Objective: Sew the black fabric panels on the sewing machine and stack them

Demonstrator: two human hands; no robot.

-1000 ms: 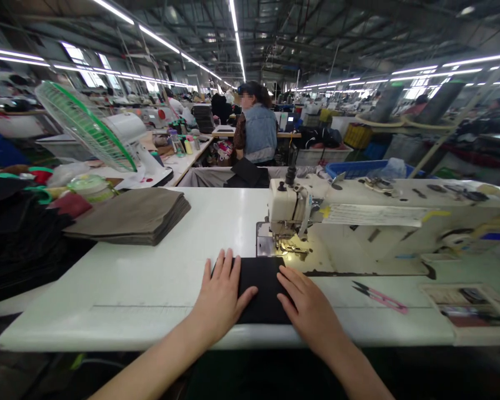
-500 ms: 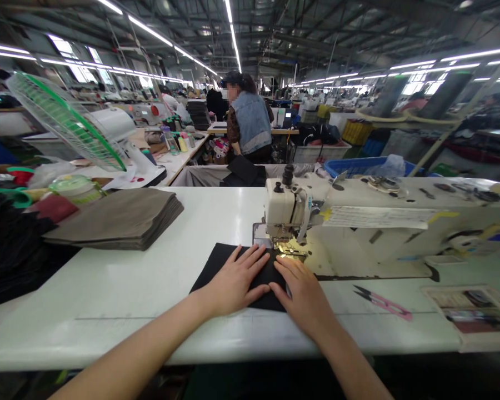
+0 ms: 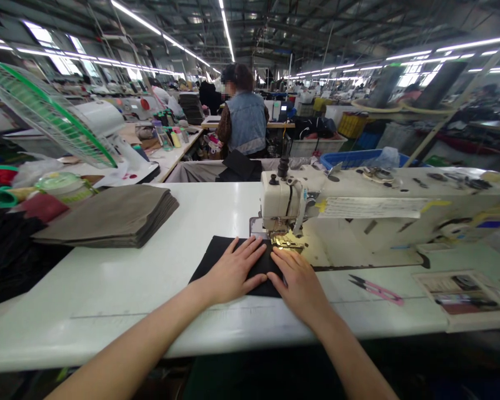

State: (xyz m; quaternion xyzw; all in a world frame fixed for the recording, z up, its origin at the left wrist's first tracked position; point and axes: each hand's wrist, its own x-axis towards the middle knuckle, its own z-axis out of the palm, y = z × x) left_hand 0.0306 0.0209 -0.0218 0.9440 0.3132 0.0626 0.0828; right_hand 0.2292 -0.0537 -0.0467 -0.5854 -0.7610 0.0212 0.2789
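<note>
A piece of black fabric (image 3: 211, 260) lies flat on the table, its right side at the presser foot (image 3: 289, 243) of the sewing machine (image 3: 337, 191). My left hand (image 3: 236, 270) rests palm down on this fabric, fingers spread. At the fabric's right side, just in front of the presser foot, my right hand (image 3: 296, 279) presses down with its fingers stretched out. The two thumbs nearly meet over the cloth. Part of the fabric is hidden under both hands, and the needle's tip cannot be made out.
Pink-handled thread snips (image 3: 377, 290) lie right of my right hand, near a tray of small items (image 3: 462, 322). A stack of grey-brown fabric pieces (image 3: 108, 216) sits at left, with a fan (image 3: 54, 116) behind. Beyond the table stands a person (image 3: 245, 119).
The whole view has shifted and tilted slightly. Both hands stay flat on the black fabric, in nearly the same place beside the presser foot. The person beyond the table has straightened a little.
</note>
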